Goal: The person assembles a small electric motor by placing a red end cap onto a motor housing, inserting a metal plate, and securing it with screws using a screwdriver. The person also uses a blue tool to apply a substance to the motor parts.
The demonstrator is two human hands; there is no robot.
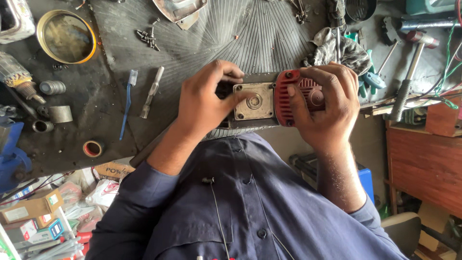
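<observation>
At the far left we are seeing a motor armature lying beside a round brass-rimmed tin, with a roll of tape sitting lower on the dark, grimy workbench. Moving right, a blue toothbrush and a metal socket bit are lying side by side, a cluster of screws resting above them. In the middle, our left hand is gripping the power tool near the bench's front edge, thumb pressing on its square metal cover plate. Our right hand is clenching around the tool's red ribbed motor housing. Farther right, a grey rag and a hammer are lying on the bench.
</observation>
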